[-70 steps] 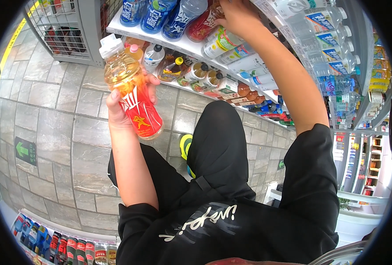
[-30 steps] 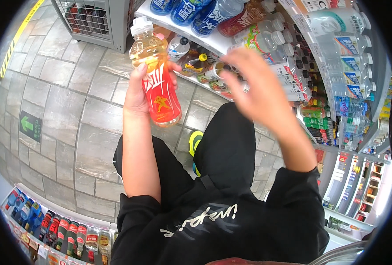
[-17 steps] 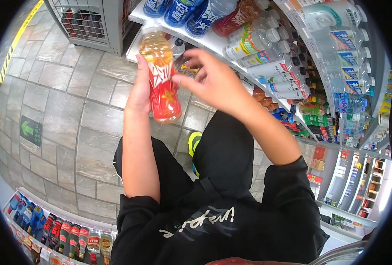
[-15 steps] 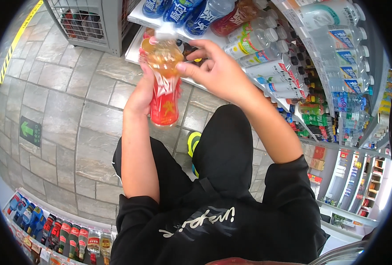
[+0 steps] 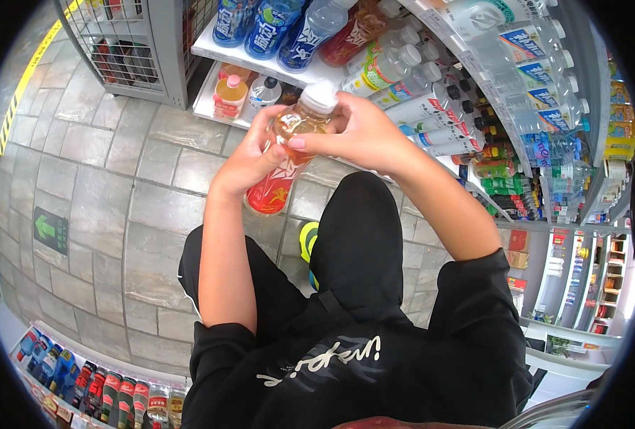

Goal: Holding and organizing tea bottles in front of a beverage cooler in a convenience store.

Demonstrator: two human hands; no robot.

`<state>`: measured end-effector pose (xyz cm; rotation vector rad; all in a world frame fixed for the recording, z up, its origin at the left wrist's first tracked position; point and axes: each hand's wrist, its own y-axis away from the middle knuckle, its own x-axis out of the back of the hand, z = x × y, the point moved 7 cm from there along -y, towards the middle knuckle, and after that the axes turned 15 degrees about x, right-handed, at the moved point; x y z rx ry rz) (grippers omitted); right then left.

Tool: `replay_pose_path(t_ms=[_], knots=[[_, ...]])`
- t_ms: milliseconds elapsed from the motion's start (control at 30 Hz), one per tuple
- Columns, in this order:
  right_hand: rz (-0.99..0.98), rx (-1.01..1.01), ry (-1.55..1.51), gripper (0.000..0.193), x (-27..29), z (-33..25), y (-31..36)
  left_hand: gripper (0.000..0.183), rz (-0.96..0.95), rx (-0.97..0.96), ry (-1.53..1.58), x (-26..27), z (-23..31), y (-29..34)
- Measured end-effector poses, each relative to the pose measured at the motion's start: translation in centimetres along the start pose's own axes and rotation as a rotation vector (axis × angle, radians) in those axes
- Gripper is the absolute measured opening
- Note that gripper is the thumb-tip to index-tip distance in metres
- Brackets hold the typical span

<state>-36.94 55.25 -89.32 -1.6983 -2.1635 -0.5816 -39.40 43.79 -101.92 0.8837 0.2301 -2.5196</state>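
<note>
Between my two hands is a drink bottle (image 5: pixel 274 187) with amber liquid, a red label and a white cap. It tilts, its cap pointing up and right toward the shelves. My left hand (image 5: pixel 250 156) wraps round the left side of its upper body. My right hand (image 5: pixel 366 136) grips the other side below the cap, thumb across the front and fingers partly hidden behind. Just beyond the hands, an orange drink bottle (image 5: pixel 229 98) and a clear bottle with a black cap (image 5: pixel 262 96) stand on the low shelf (image 5: pixel 206 104).
Blue-labelled bottles (image 5: pixel 265 30) line the shelf above. More bottles fill the rack on the right, including clear water bottles (image 5: pixel 535 71). A grey wire cage (image 5: pixel 128 43) stands at the far left. Bottles (image 5: pixel 110 393) sit on another shelf at the lower left. Tiled floor (image 5: pixel 160 214) lies between.
The bottle has tilted to the right at its cap end. My right hand, formerly with raised fingers beside it, now closes on it. The view has shifted slightly, uncovering the low-shelf bottles.
</note>
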Motion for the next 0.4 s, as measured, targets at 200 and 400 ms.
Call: replay_pose_path(t_ms=[200,400], knots=[[0.303,0.064,0.3,0.065,6.9,-1.5,1.0,0.084,0.364,-0.08,-0.089,2.6,0.8,0.0],[0.455,0.112,0.749,0.075,12.6,-2.7,-0.1,0.074,0.356,0.045,0.065,2.6,0.4,0.0]])
